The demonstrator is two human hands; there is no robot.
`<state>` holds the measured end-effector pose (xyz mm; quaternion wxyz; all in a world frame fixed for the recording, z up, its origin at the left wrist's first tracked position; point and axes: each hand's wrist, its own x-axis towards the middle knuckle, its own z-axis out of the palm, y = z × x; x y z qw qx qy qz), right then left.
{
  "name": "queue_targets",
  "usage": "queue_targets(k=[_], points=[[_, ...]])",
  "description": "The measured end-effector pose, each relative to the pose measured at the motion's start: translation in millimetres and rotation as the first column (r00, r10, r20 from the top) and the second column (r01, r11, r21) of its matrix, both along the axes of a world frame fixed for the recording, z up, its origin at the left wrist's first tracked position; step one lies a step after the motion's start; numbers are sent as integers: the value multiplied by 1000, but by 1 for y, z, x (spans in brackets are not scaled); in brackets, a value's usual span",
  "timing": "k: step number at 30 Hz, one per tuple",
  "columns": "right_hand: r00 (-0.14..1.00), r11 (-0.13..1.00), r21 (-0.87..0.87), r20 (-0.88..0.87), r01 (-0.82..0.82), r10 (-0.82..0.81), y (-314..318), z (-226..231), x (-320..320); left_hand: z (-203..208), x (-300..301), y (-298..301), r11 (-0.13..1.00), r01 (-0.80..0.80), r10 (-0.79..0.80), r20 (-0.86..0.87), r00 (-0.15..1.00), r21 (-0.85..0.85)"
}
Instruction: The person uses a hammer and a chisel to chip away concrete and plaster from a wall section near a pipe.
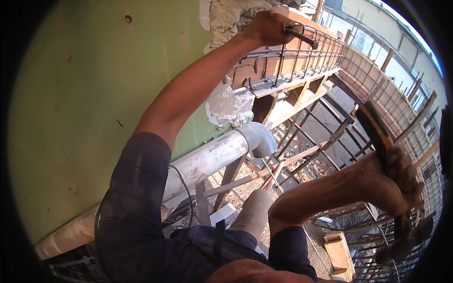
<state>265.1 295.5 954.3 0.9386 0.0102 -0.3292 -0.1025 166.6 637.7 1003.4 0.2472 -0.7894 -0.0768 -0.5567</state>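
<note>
My left hand [270, 29] is raised at the broken edge of the green wall [108, 70]. Its fingers are wrapped round a short dark steel chisel [303, 37], whose blunt end sticks out to the right; its other end is hidden by the hand. Bare, crumbled masonry [226, 21] shows right behind that hand. Out to the right, my right hand [398, 181] is closed round a hammer [375, 125] with a black and orange handle. The hammer's dark head hangs below the hand, blurred, well apart from the chisel.
A rebar cage [297, 59] lies in wooden formwork to the right of the wall. Under my left arm runs a large pipe [207, 160] with a grey elbow [258, 138]. Timber props [325, 141] and scaffolding stand below, with a wooden box [339, 254] at lower right.
</note>
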Motion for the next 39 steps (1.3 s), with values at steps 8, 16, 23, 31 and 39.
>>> queue_targets(k=[8,16,23,31,39], points=[[894,440,-838,-117,-322,432,72,-80,-37,-6,5,2,1000,2,-2,33,999,-10],[995,996,-22,44,-90,91,-7,3,12,2,5,-2,994,-43,41,-24,999,-96],[831,309,-890,-124,-335,543,91,-79,-34,-8,3,3,999,-13,12,25,1000,39],[922,983,-141,352,-121,164,-20,1,14,-3,7,1,996,18,-13,64,998,-91],[797,312,-880,-115,-359,593,100,-75,-36,0,3,-1,999,33,-33,44,998,6]])
